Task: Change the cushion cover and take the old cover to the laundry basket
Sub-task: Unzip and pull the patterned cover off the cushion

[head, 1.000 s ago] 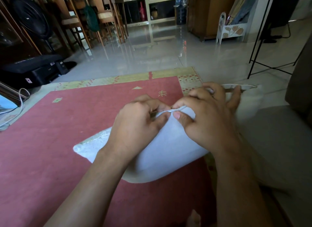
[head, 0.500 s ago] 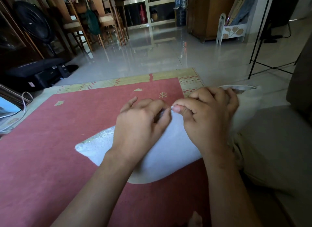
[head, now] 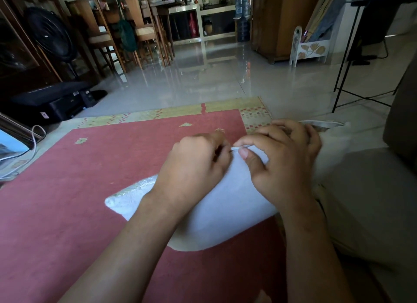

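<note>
the left hand (head: 194, 165), fingers curled, and the right hand (head: 282, 165) both pinch the top edge of the white cushion (head: 216, 214) lying on the red rug (head: 90, 190). probably zip work; no laundry basket in sight, so carrying is left.

No text is legible: faint lettering on the black printer (head: 56, 99) and the water jug (head: 243, 14) label is too small to read.
</note>
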Available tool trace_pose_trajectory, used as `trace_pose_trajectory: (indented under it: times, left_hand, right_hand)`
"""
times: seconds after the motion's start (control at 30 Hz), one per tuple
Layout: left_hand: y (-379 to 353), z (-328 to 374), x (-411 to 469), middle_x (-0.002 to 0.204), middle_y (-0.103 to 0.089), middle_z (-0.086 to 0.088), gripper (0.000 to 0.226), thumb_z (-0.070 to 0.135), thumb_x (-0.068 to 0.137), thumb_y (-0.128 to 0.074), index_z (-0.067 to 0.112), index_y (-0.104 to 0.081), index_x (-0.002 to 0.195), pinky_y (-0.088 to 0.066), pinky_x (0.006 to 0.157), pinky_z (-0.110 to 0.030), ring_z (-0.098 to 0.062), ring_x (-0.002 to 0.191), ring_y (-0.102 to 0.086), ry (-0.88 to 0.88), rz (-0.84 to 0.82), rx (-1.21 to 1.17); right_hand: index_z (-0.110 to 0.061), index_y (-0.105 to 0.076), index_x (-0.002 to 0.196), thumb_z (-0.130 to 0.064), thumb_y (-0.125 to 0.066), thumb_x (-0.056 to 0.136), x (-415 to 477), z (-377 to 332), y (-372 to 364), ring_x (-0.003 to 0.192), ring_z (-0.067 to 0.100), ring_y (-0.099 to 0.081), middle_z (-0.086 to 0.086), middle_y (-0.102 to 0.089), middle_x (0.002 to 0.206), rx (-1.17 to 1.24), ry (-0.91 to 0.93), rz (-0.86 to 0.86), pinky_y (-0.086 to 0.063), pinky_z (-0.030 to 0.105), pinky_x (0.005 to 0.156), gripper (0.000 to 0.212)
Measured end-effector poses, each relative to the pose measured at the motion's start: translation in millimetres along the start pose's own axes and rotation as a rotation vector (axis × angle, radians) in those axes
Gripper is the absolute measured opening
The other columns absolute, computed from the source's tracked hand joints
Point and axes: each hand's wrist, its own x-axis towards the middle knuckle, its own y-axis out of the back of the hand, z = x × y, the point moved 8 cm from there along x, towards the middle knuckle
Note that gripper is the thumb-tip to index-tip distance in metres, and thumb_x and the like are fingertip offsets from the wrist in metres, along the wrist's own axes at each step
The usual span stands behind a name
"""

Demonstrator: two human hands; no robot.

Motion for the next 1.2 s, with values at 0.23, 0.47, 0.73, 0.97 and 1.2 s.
trace_pose_trajectory:
  times: [0.23, 0.47, 0.73, 0.97, 1.2]
  left_hand:
    - [-1, -7, -2, 0.076, -0.071, 0.005, 0.006, 0.028, 0.084, -0.067, 0.022, -0.066, 0.083, -0.056, 0.073, -0.036, -0.017, 0.075, -0.069, 0.065, 0.033, -0.064]
    - [5, -14, -1, 0.072, -0.069, 0.004, 0.015, 0.033, 0.084, -0.069, 0.019, -0.070, 0.078, -0.049, 0.065, -0.027, -0.014, 0.073, -0.065, 0.217, -0.014, 0.023]
    - [12, -19, -11, 0.074, -0.070, 0.014, 0.017, 0.040, 0.082, -0.067, 0.026, -0.065, 0.073, -0.041, 0.105, -0.060, -0.007, 0.082, -0.066, 0.272, 0.051, -0.072]
    - [15, -26, -18, 0.078, -0.072, 0.024, 0.026, 0.055, 0.074, -0.063, 0.029, -0.065, 0.075, -0.013, 0.120, -0.063, 0.003, 0.088, -0.066, 0.336, 0.072, -0.120]
    - [39, -49, -42, 0.080, -0.071, 0.026, 0.019, 0.037, 0.081, -0.062, 0.024, -0.060, 0.068, 0.009, 0.120, -0.061, -0.002, 0.087, -0.067, 0.420, 0.181, 0.067]
  right_hand:
    - [-0.039, -0.071, 0.079, -0.044, -0.061, 0.083, 2, 4, -3, 0.123, 0.024, -0.050, -0.019, -0.067, 0.096, 0.008, -0.022, -0.026, -0.025, 0.061, 0.106, 0.012]
    - [-0.040, -0.063, 0.079, -0.048, -0.055, 0.081, 1, -1, -6, 0.130, 0.022, -0.044, -0.022, -0.066, 0.099, -0.024, -0.015, -0.104, -0.016, 0.064, 0.111, 0.011]
    - [-0.047, -0.069, 0.089, -0.056, -0.051, 0.086, 2, -8, -8, 0.134, 0.014, -0.041, -0.030, -0.064, 0.105, -0.102, 0.010, -0.164, 0.003, 0.070, 0.111, 0.021]
    - [-0.042, -0.074, 0.078, -0.041, -0.065, 0.079, -1, -8, -2, 0.123, 0.016, -0.051, -0.024, -0.068, 0.087, -0.059, -0.099, 0.073, -0.008, 0.070, 0.110, 0.009]
    - [-0.041, -0.075, 0.076, -0.030, -0.068, 0.081, -6, 9, 6, 0.125, 0.018, -0.042, -0.023, -0.070, 0.083, -0.043, -0.231, 0.242, -0.010, 0.058, 0.114, 0.015]
